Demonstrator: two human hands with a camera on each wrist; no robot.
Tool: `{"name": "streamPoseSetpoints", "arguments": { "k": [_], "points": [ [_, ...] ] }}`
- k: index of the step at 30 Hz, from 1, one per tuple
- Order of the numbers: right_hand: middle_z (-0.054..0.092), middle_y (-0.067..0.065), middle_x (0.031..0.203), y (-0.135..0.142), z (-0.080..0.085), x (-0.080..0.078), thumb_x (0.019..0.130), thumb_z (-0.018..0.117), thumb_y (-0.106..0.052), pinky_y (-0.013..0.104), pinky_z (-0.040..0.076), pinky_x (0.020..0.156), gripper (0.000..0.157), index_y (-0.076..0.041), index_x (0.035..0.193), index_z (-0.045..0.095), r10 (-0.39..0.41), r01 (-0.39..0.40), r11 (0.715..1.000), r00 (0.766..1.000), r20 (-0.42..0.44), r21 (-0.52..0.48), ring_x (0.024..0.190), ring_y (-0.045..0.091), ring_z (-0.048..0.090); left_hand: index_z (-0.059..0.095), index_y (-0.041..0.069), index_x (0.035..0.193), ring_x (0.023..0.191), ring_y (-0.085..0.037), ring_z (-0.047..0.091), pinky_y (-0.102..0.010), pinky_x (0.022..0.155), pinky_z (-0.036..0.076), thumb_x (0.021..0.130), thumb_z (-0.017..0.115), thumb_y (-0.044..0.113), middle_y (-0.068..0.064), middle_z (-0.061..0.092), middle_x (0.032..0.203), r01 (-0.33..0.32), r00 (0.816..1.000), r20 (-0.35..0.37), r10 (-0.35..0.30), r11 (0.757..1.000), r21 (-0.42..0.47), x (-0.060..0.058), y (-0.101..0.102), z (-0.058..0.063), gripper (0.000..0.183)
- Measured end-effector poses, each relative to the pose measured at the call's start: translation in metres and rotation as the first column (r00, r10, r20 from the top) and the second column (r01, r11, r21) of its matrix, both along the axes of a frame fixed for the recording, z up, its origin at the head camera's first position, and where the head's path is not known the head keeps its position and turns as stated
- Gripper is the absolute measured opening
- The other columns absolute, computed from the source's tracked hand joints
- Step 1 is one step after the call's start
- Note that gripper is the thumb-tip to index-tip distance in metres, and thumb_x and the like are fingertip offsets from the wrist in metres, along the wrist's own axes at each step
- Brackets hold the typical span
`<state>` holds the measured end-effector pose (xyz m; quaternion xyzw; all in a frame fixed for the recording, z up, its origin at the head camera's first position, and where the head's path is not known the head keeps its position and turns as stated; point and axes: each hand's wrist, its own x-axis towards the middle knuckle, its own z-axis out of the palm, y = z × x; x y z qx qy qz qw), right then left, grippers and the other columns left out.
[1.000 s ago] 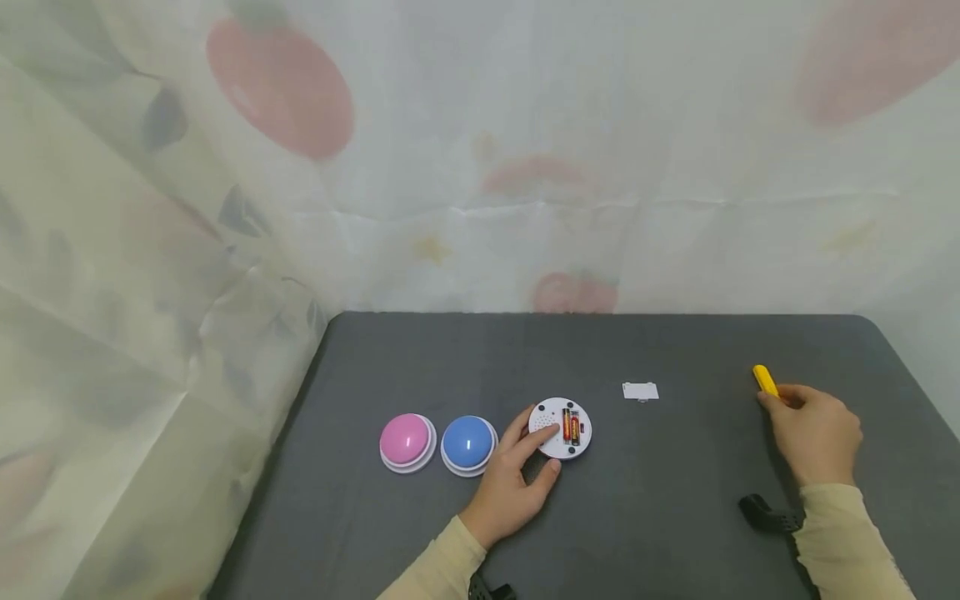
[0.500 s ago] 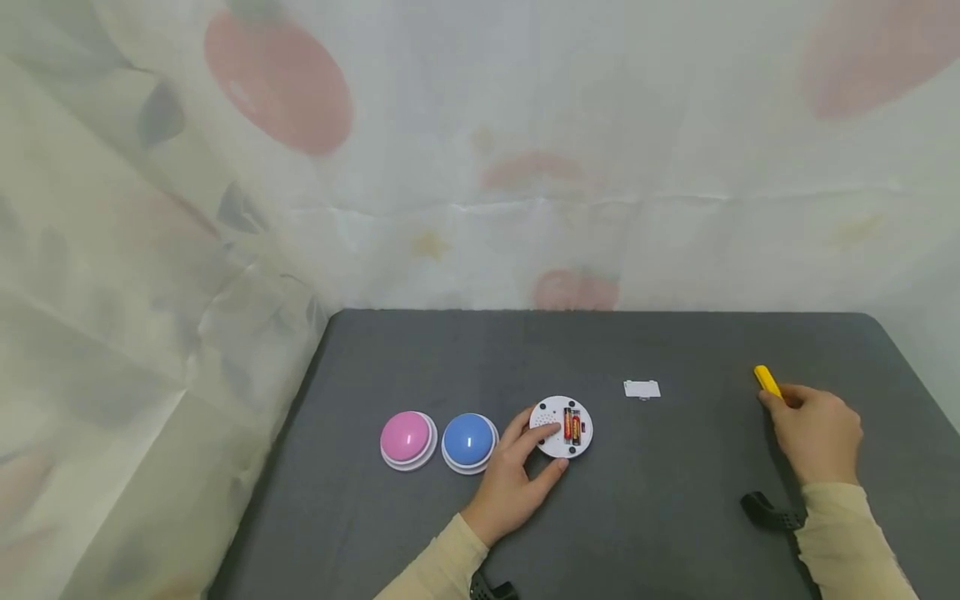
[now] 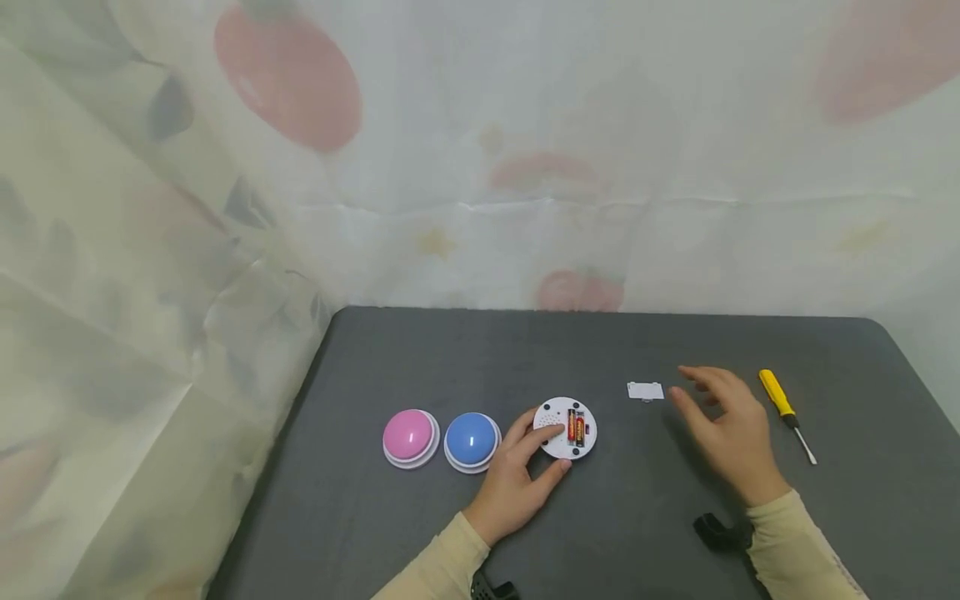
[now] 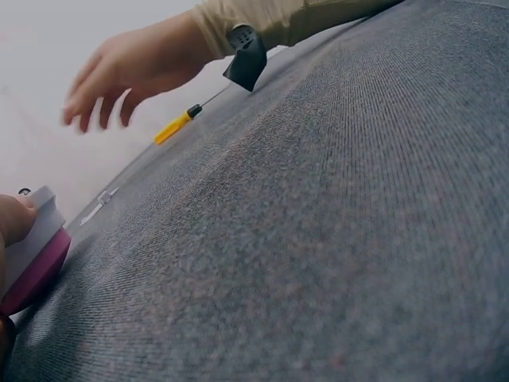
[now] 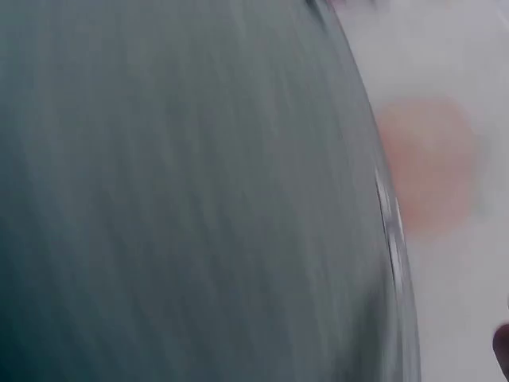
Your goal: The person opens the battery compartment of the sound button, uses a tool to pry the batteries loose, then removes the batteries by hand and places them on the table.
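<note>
At seven o'clock from the round unit (image 3: 561, 414), nearest the wearer, the left hand (image 3: 512, 483) grips its rim: thumb on the near edge, index finger across the white base, remaining fingers partly hidden. The unit sits base up near the middle of the table (image 3: 637, 517); the left wrist view shows its magenta dome (image 4: 44, 270) underneath. Two batteries (image 3: 572, 427) lie side by side in the uncovered compartment.

Handling: the unit is probably light, rigid, smooth plastic. Its dome may rock; hold by opposite points of the rim, keeping fingers off the batteries.

At nine o'clock stand the blue button (image 3: 471, 440), just beside the left hand, and beyond it the pink button (image 3: 408, 435), both dome up. At three o'clock the right hand (image 3: 735, 437) hovers above the table, fingers parted, loosely bent, holding nothing. Farther along three o'clock lies the screwdriver (image 3: 783, 410), tip toward five.

Farthest, at two o'clock, lies the flat white cover (image 3: 645, 391). It is likely thin, stiff and light, with breakable tabs; pinch by opposite edges.
</note>
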<state>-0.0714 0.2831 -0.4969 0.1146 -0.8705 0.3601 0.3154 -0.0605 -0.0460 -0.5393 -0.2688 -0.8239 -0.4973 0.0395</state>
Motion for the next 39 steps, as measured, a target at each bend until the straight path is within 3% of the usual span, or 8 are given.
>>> {"name": "streamPoseSetpoints", "arguments": {
  "k": [5, 10, 15, 25, 30, 39],
  "points": [
    [0.073, 0.006, 0.13, -0.04, 0.0, 0.008, 0.082, 0.093, 0.0, 0.02, 0.054, 0.086, 0.052, -0.01, 0.131, 0.077, 0.226, -0.228, 0.974, 0.969, 0.096, 0.013, 0.113, 0.018, 0.066, 0.069, 0.016, 0.145, 0.147, -0.023, 0.052, -0.043, 0.122, 0.044, 0.099, 0.085, 0.02, -0.009, 0.052, 0.16, 0.01, 1.0, -0.006, -0.01, 1.0, 0.01, 0.0, 0.002, 0.001, 0.049],
    [0.069, 0.001, 0.133, -0.067, -0.006, 0.011, 0.09, 0.093, -0.016, 0.033, 0.054, 0.095, 0.047, -0.013, 0.133, 0.075, 0.342, -0.364, 0.928, 0.917, 0.205, 0.081, 0.122, 0.017, 0.062, 0.07, 0.014, 0.144, 0.145, -0.024, 0.055, -0.044, 0.119, 0.047, 0.099, 0.085, 0.02, -0.01, 0.054, 0.158, 0.02, 0.999, -0.045, -0.02, 1.0, 0.008, -0.001, 0.003, 0.0, 0.048],
    [0.066, 0.001, 0.128, -0.078, -0.012, 0.011, 0.088, 0.093, -0.019, 0.044, 0.056, 0.089, 0.048, -0.009, 0.132, 0.076, 0.34, -0.371, 0.918, 0.919, 0.2, 0.143, 0.114, 0.019, 0.061, 0.071, 0.014, 0.143, 0.143, -0.023, 0.056, -0.042, 0.117, 0.049, 0.098, 0.086, 0.02, -0.009, 0.055, 0.157, 0.035, 0.997, -0.069, -0.034, 0.999, 0.008, -0.002, 0.003, -0.001, 0.048],
    [0.065, 0.008, 0.127, -0.075, -0.014, 0.012, 0.089, 0.092, -0.02, 0.041, 0.056, 0.082, 0.043, -0.011, 0.129, 0.081, 0.355, -0.374, 0.902, 0.927, 0.125, 0.214, 0.11, 0.022, 0.06, 0.071, 0.013, 0.142, 0.144, -0.023, 0.056, -0.042, 0.117, 0.049, 0.098, 0.086, 0.02, -0.008, 0.055, 0.157, 0.047, 0.997, -0.056, -0.047, 0.999, 0.006, 0.0, 0.003, 0.002, 0.047],
    [0.067, 0.007, 0.132, -0.072, -0.014, 0.014, 0.098, 0.085, -0.032, 0.039, 0.055, 0.089, 0.032, -0.016, 0.126, 0.083, 0.387, -0.405, 0.888, 0.914, 0.123, 0.219, 0.117, 0.023, 0.061, 0.071, 0.013, 0.143, 0.144, -0.023, 0.056, -0.043, 0.117, 0.049, 0.098, 0.086, 0.021, -0.008, 0.056, 0.156, 0.037, 0.998, -0.054, -0.037, 0.999, 0.001, 0.001, 0.004, 0.002, 0.048],
    [0.072, -0.001, 0.132, -0.07, -0.012, 0.016, 0.09, 0.091, -0.033, 0.034, 0.052, 0.096, 0.045, -0.018, 0.131, 0.082, 0.441, -0.464, 0.856, 0.885, 0.147, 0.227, 0.12, 0.019, 0.061, 0.071, 0.015, 0.142, 0.144, -0.023, 0.056, -0.043, 0.118, 0.048, 0.098, 0.086, 0.021, -0.008, 0.056, 0.156, 0.034, 0.997, -0.069, -0.035, 0.999, -0.005, -0.001, 0.003, 0.0, 0.047]
  ]
}}
